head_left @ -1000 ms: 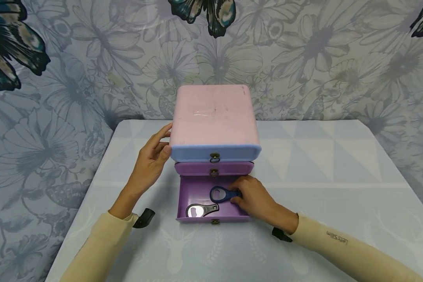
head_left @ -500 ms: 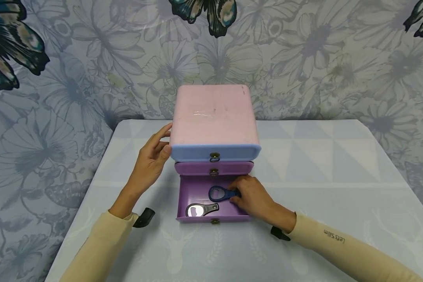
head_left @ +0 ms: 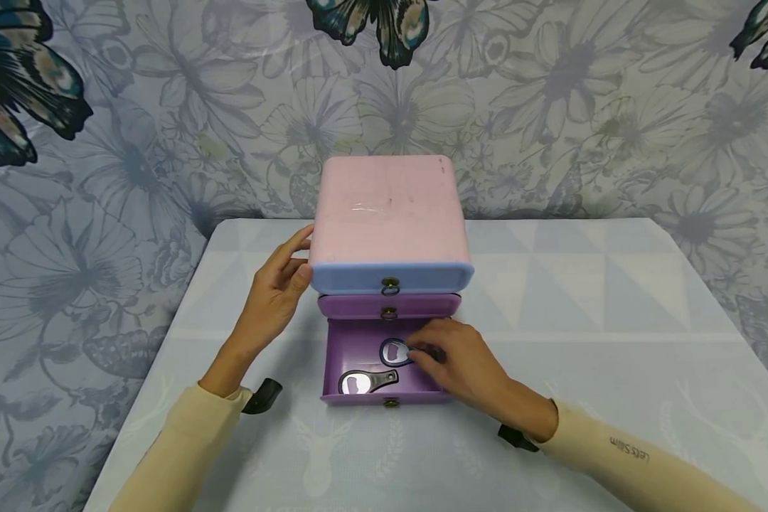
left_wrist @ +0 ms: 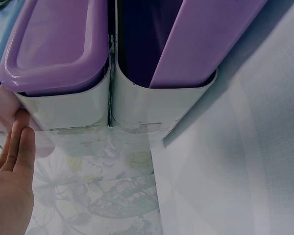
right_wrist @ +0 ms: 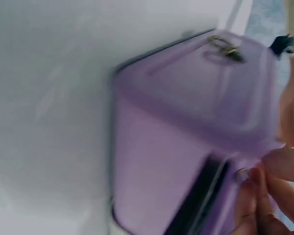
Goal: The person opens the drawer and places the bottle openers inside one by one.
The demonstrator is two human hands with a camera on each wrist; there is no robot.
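In the head view, my right hand (head_left: 464,363) pinches the handle of a dark blue bottle opener (head_left: 386,359) between fingers and thumb, inside the pulled-out bottom drawer (head_left: 348,338). Part of the handle is hidden by the fingers. A second bottle opener (head_left: 380,379), shiny with a dark handle, lies on the drawer floor nearer its front. My left hand (head_left: 275,295) rests with fairly straight fingers against the left side of the pink box (head_left: 390,206). The left wrist view shows those fingers (left_wrist: 25,152) at the box's side. Blur in the right wrist view hides detail around the right fingers.
Above the bottom drawer are a purple drawer front (head_left: 352,306) and a blue one (head_left: 345,279), each with a small ring pull. The unit stands on a patterned pale table (head_left: 582,284) in front of a floral wall covering (head_left: 550,128).
My right fingers have shifted along the blue bottle opener towards its ring, and the wrist has moved slightly right and lower. The ring looks brighter inside. My left hand stays in place.
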